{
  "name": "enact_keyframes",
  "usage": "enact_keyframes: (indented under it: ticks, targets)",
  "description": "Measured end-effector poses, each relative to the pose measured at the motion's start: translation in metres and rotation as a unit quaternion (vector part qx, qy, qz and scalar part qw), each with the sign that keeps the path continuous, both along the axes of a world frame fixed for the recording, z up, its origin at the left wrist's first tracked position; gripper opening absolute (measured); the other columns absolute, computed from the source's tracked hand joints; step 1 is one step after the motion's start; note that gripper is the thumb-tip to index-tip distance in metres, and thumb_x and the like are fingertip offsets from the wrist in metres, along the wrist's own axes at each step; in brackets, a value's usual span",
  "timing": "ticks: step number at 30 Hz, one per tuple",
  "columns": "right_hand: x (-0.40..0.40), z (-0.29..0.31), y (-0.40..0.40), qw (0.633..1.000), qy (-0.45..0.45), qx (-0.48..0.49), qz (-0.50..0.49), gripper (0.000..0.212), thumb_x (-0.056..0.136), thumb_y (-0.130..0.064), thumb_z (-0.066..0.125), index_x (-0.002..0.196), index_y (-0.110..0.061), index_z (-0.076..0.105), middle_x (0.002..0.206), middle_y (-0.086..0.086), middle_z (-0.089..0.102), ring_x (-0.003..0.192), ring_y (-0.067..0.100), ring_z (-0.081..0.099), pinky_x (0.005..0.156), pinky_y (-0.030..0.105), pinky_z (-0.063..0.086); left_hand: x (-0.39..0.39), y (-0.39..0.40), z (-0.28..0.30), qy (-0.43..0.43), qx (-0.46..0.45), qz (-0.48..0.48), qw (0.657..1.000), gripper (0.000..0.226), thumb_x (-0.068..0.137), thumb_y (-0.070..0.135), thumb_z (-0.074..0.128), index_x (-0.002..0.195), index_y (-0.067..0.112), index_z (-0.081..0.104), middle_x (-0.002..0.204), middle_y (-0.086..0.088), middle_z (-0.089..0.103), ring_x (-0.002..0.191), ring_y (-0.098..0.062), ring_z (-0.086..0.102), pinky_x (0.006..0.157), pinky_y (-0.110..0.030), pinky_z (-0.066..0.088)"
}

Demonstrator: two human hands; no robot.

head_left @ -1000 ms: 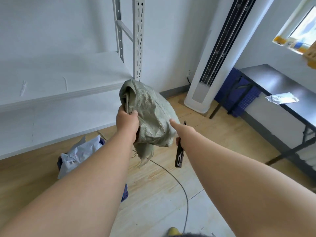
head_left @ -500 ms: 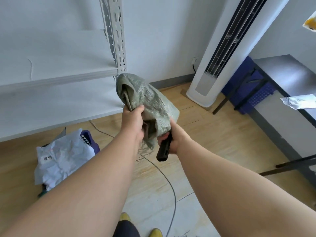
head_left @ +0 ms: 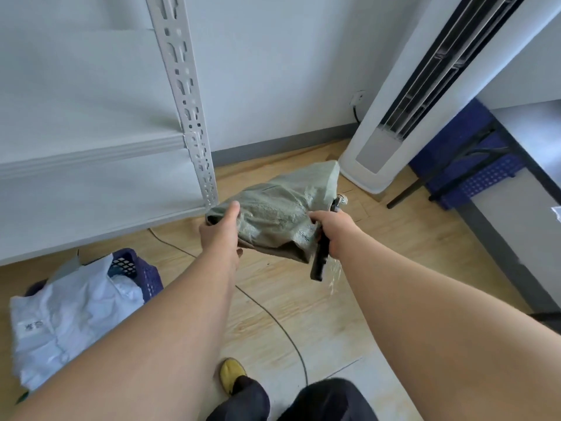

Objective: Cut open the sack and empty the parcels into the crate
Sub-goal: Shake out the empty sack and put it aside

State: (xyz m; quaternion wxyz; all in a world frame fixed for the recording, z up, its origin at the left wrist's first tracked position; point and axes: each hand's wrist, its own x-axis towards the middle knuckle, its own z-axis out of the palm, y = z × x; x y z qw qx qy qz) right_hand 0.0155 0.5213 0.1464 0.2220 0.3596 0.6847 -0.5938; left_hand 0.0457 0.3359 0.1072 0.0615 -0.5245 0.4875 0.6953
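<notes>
A limp green woven sack [head_left: 279, 211] hangs above the wooden floor, held between both hands. My left hand [head_left: 220, 232] grips its left edge, thumb on top. My right hand [head_left: 332, 230] holds the sack's right side together with a black utility knife [head_left: 320, 259], whose handle points down from the fist. At lower left a dark blue crate [head_left: 136, 270] sits on the floor, piled with white plastic parcels [head_left: 69, 320] that spill over its rim.
A white metal shelf unit [head_left: 185, 95] stands at the left. A tall white air conditioner [head_left: 403, 110] stands at the right beside a black table [head_left: 528, 165] with blue crates under it. A thin cable [head_left: 282, 329] crosses the floor. My yellow shoe [head_left: 232, 375] is below.
The sack has dropped from an upright bunch to a lower, flatter spread between my hands. My hands have moved apart, and the view has tilted down towards the floor.
</notes>
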Motion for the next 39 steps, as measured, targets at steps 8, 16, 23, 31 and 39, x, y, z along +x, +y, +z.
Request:
enact_keyframes:
  ticks: [8,16,23,31,39]
  targets:
    - [-0.081,-0.057,0.012,0.992,-0.012,0.082,0.091,0.028,0.084,-0.001,0.061,0.106,-0.015,0.052,0.076,0.004,0.054,0.06,0.018,0.049,0.052,0.026,0.043,-0.038,0.012,-0.066,-0.03,0.002,-0.049,0.998,0.068,0.079,0.004,0.075,0.135,0.022,0.041,0.121,-0.007,0.058,0.092,-0.026,0.066,0.052,-0.033,0.055]
    - [-0.157,-0.135,0.031,0.977,-0.048,0.106,0.178,0.029,0.081,-0.008,0.067,0.106,-0.008,0.052,0.084,0.007,0.061,0.064,0.019,0.056,0.053,0.027,0.045,-0.082,0.046,-0.134,-0.022,-0.019,0.009,1.0,0.073,0.081,-0.007,0.068,0.138,0.029,0.04,0.13,-0.005,0.052,0.103,-0.029,0.063,0.079,-0.044,0.059]
    - [-0.202,-0.246,0.021,0.959,-0.028,0.156,0.234,0.026,0.08,-0.005,0.055,0.104,-0.011,0.051,0.068,0.003,0.051,0.055,0.016,0.045,0.05,0.025,0.036,-0.095,0.068,-0.248,-0.014,-0.128,-0.064,0.99,0.068,0.086,0.008,0.067,0.141,0.03,0.034,0.127,-0.003,0.053,0.102,-0.026,0.062,0.087,-0.042,0.055]
    - [-0.24,-0.412,-0.01,0.945,0.046,0.135,0.294,0.043,0.084,-0.003,0.059,0.123,-0.018,0.049,0.082,0.002,0.056,0.063,0.016,0.053,0.059,0.028,0.049,-0.111,0.065,-0.406,-0.017,-0.344,-0.189,0.919,0.065,0.093,0.016,0.058,0.147,0.029,0.025,0.141,-0.005,0.036,0.11,-0.022,0.055,0.084,-0.027,0.04]
    - [-0.273,-0.535,-0.021,0.942,0.109,0.134,0.288,0.04,0.08,-0.022,0.075,0.111,-0.012,0.052,0.098,0.003,0.062,0.088,0.022,0.061,0.077,0.033,0.052,-0.135,0.04,-0.522,0.021,-0.472,-0.266,0.84,0.071,0.091,0.028,0.06,0.149,0.03,0.018,0.144,-0.006,0.026,0.113,-0.027,0.053,0.083,-0.033,0.046]
